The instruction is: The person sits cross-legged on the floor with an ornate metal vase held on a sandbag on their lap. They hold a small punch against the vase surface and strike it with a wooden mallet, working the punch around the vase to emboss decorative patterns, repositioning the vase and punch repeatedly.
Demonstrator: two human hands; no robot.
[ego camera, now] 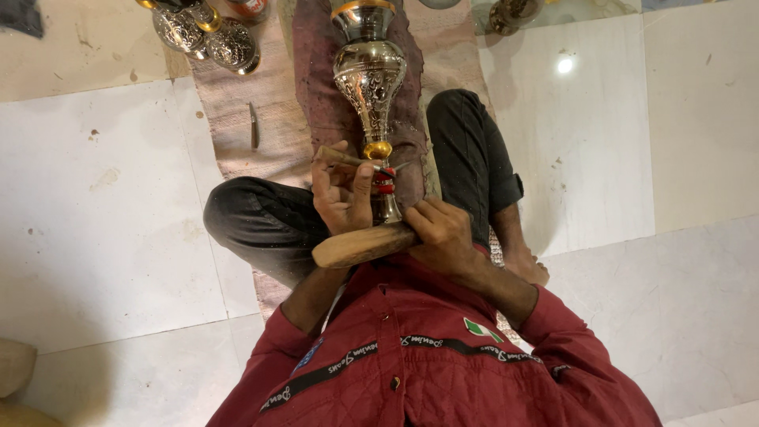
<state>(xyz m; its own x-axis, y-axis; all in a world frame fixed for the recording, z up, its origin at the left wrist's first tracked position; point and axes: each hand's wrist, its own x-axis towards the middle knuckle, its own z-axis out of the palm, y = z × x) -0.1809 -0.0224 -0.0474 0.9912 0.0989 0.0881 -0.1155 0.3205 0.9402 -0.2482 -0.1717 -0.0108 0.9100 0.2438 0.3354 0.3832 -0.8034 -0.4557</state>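
Note:
An engraved silver metal vase [370, 79] with gold bands and a red ring near its foot lies along a maroon cloth [316, 95] between my crossed legs. My left hand [341, 194] pinches a thin wooden-handled tool [345, 157], its tip against the vase's narrow stem. My right hand [439, 231] grips one end of a thick wooden stick [360, 246], which lies across just below the vase's foot, under my left hand.
Two more engraved silver and gold pieces [207, 33] lie at the top left on a woven mat [237, 103]. A small slim tool [254, 125] rests on the mat. A brass item [510, 14] sits at the top right. White floor tiles [111, 205] surround the mat.

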